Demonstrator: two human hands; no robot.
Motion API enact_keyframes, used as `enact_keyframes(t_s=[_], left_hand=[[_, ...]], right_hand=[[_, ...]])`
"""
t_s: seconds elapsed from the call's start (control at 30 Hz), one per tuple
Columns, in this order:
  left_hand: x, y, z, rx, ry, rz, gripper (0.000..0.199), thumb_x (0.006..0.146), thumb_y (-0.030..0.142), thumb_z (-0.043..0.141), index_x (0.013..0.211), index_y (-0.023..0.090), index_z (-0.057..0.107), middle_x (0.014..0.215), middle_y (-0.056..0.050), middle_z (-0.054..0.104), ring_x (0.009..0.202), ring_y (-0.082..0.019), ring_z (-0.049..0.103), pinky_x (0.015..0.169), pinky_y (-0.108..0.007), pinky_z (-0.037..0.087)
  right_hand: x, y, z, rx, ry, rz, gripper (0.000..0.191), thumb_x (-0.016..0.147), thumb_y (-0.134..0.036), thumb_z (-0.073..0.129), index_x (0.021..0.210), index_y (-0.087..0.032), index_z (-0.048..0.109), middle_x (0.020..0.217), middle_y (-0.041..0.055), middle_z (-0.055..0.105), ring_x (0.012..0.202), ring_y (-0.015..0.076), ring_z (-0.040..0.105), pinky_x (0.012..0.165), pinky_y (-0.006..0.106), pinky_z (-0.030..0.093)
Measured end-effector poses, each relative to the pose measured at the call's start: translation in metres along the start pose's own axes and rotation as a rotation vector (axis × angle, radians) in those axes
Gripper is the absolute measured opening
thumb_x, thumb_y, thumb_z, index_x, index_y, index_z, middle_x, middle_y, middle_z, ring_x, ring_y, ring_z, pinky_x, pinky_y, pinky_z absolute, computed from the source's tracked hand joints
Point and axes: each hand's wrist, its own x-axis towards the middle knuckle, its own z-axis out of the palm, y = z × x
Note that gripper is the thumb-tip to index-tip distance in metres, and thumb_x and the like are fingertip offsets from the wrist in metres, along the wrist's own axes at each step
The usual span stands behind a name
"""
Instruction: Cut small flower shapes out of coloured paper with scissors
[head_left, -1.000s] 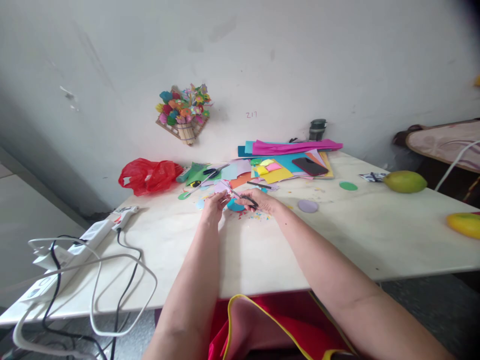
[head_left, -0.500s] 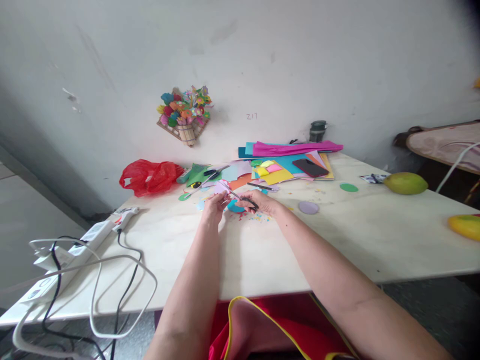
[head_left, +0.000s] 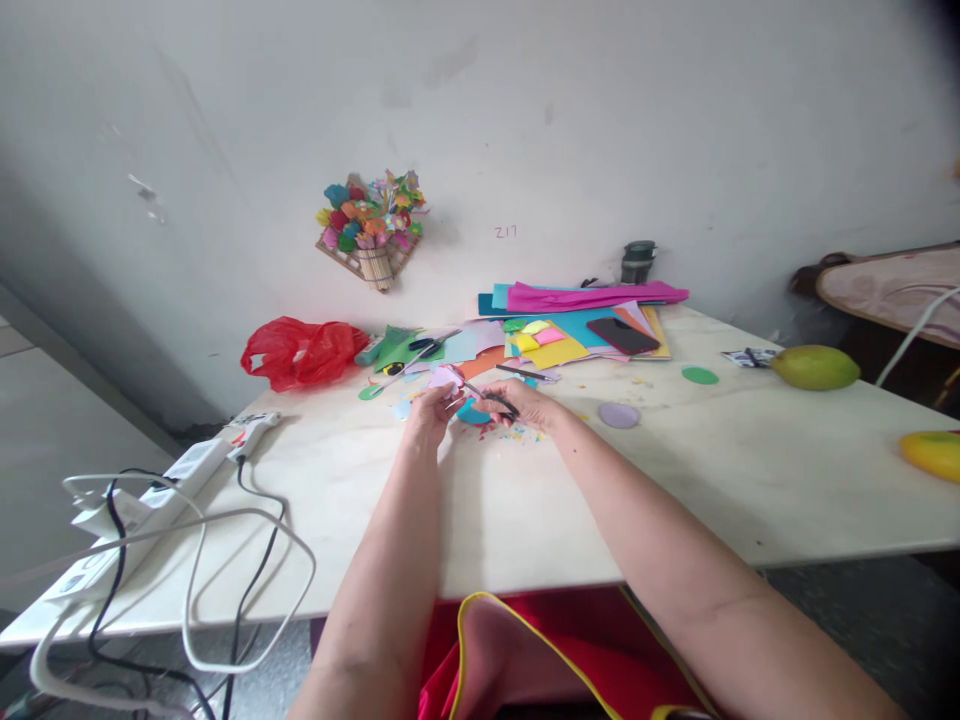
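Between the fingers of my left hand [head_left: 433,412] is a small piece of lilac paper [head_left: 445,377], its lower edge hidden by the fingertips. My right hand [head_left: 525,405] grips a pair of scissors [head_left: 501,404] by the black handles. Their blades point left and reach the paper's right edge; how far apart the blades are I cannot tell. Below both hands, a blue paper disc [head_left: 473,411] lies on the table among small coloured scraps [head_left: 525,433]. A dark pen [head_left: 523,372] rests just behind my right hand.
Coloured paper sheets [head_left: 585,296] and a dark phone [head_left: 622,336] lie at the back. Another pair of scissors [head_left: 424,347] and a red plastic bag [head_left: 304,352] are back left. Power strips with cables [head_left: 187,470] line the left edge. Mangoes [head_left: 815,368] sit at right.
The scissor blades have shifted slightly at the lilac paper, and the paper has turned a little in my left hand. The whole view has moved slightly.
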Motion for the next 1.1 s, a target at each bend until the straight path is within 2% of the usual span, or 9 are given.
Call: enact_keyframes(t_s=[0.3,0.57,0.77,1.1], left_hand=[[-0.0032,-0.001,0.0021,-0.019,-0.025,0.002,0.014,0.061,0.009,0.071,0.074,0.012,0.068,0.067,-0.004,0.071,0.059,-0.014,0.067,0.06,-0.025,0.058],[-0.0047,-0.0011,0.0043,-0.001,-0.025,-0.027,0.017,0.063,0.008,0.073,0.078,0.012,0.069,0.068,-0.003,0.07,0.06,-0.014,0.065,0.061,-0.026,0.058],[-0.0024,-0.0037,0.0027,0.022,-0.063,-0.033,0.018,0.06,0.011,0.079,0.074,0.014,0.067,0.069,-0.003,0.071,0.061,-0.015,0.066,0.06,-0.026,0.058],[-0.0001,-0.0053,0.0033,0.035,-0.053,-0.038,0.013,0.064,0.01,0.075,0.074,0.013,0.067,0.069,-0.003,0.071,0.059,-0.013,0.065,0.056,-0.023,0.056]], right_hand=[[-0.0005,-0.0011,0.0006,0.008,0.01,0.01,0.031,0.073,-0.038,0.079,0.073,-0.014,0.059,0.048,-0.0058,0.054,0.039,0.0049,0.044,0.038,0.017,0.031],[-0.0014,-0.0025,0.0008,0.01,0.01,0.003,0.032,0.073,-0.039,0.08,0.073,-0.015,0.059,0.048,-0.0054,0.054,0.039,0.0055,0.044,0.039,0.017,0.033],[-0.0022,-0.0036,0.0018,0.023,0.022,0.016,0.03,0.073,-0.036,0.08,0.074,-0.014,0.059,0.048,-0.0055,0.054,0.039,0.0056,0.045,0.039,0.017,0.032],[-0.0007,-0.0035,0.004,0.008,0.037,-0.041,0.029,0.072,-0.035,0.08,0.072,-0.014,0.059,0.047,-0.0058,0.053,0.039,0.0054,0.042,0.039,0.019,0.031]])
